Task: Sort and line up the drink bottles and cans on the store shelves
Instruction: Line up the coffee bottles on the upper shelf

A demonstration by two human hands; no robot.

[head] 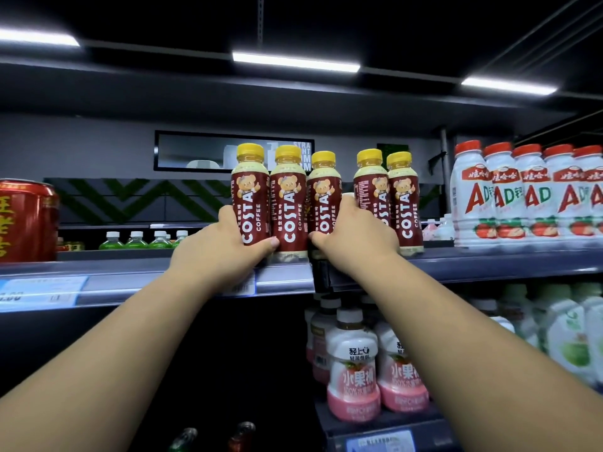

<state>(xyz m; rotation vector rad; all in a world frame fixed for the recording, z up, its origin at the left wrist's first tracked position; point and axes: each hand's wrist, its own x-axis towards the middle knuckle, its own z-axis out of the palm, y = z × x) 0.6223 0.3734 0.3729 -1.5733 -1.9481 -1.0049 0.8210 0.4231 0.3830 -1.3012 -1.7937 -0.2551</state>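
Observation:
Several Costa coffee bottles with yellow caps and maroon labels stand on the upper shelf (456, 262). My left hand (218, 246) grips the two leftmost Costa bottles (251, 197), fingers behind the first and thumb across the base of the second (288, 203). My right hand (355, 236) grips the third Costa bottle (321, 197), thumb at its lower front and fingers round its right side. Two more Costa bottles (388, 190) stand just right of that hand.
White AD milk bottles (528, 194) with red caps fill the shelf's right end. A red can (26, 220) stands at the far left. Green bottles (140, 239) sit on a far shelf. Pink fruit drink bottles (354, 363) and pale green bottles (567, 334) stand on the lower shelf.

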